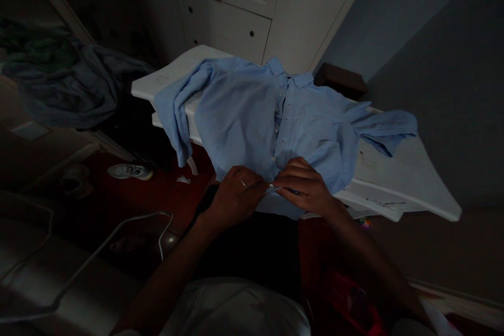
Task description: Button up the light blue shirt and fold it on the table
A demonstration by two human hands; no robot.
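Note:
A light blue button-down shirt (244,110) lies front up across a white table (413,178), its collar at the far edge and its sleeves spread to both sides. The left-hand sleeve hangs over the near edge. Down the middle the front placket is partly parted, with small white buttons showing. At the shirt's hem, my left hand (242,191), with a ring on one finger, pinches the cloth of the front edge. Close beside it my right hand (303,184) grips the other front edge. A small white spot, perhaps a button, shows between the fingertips.
Behind the table stands a white cabinet (236,16) with drawers. Piled clothes (66,79) are at the left. A white shoe (129,171) rests on the red floor, and a white cable (118,226) loops at lower left. A brown box (340,80) sits behind the table.

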